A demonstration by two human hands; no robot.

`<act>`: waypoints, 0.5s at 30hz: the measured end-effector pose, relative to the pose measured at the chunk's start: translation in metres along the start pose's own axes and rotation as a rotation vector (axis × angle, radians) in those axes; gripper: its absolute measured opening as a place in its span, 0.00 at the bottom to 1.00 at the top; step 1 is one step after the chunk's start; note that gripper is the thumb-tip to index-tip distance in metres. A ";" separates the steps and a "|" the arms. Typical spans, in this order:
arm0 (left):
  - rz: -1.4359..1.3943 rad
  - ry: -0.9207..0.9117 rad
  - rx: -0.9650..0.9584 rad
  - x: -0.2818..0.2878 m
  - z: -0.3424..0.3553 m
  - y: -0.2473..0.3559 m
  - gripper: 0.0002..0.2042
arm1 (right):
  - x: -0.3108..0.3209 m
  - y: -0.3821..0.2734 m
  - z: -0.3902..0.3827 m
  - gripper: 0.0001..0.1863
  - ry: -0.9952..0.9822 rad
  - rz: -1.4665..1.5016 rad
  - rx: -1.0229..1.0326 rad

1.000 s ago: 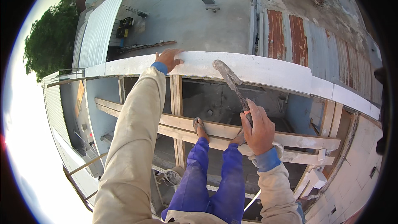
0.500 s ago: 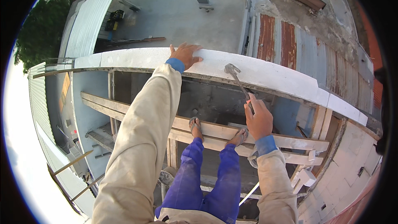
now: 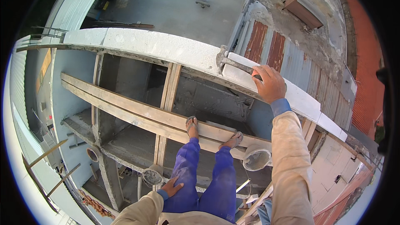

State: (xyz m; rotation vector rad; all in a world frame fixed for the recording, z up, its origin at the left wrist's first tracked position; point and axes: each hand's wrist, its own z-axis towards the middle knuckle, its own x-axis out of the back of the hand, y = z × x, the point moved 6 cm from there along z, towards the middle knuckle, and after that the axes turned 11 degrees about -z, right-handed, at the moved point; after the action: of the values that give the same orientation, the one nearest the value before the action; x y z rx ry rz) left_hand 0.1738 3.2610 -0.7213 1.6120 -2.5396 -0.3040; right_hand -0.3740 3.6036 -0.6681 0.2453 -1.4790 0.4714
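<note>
My right hand (image 3: 271, 84) grips a claw hammer by its handle, above the top of the low white block wall (image 3: 162, 45). The hammer's head (image 3: 221, 59) is at a joint between two blocks, touching or just over it. My left hand (image 3: 172, 187) lies with fingers stretched out on my left thigh, holding nothing. Below the wall, my feet in flip-flops stand on two long wooden planks (image 3: 125, 104) laid side by side.
Beneath the planks, rooms lie open with a drop below. A bucket (image 3: 152, 176) is near my left leg, another bucket (image 3: 257, 158) by my right foot. Wooden posts (image 3: 170, 87) rise to the wall. Beyond it are a grey slab (image 3: 166, 4) and rusty corrugated roofing (image 3: 275, 50).
My left hand has left the wall top and come down to my thigh. The hammer has turned more level, its head now at the block joint. The whole view has shifted.
</note>
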 end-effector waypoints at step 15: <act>0.083 0.274 -0.062 0.008 0.006 0.006 0.22 | 0.010 -0.002 -0.116 0.30 -0.017 -0.178 -0.328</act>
State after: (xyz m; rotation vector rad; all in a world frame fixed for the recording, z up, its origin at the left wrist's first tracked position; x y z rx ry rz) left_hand 0.1638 3.2573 -0.7262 1.4123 -2.3572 -0.1407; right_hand -0.2688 3.6538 -0.6686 0.1188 -1.5108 0.0801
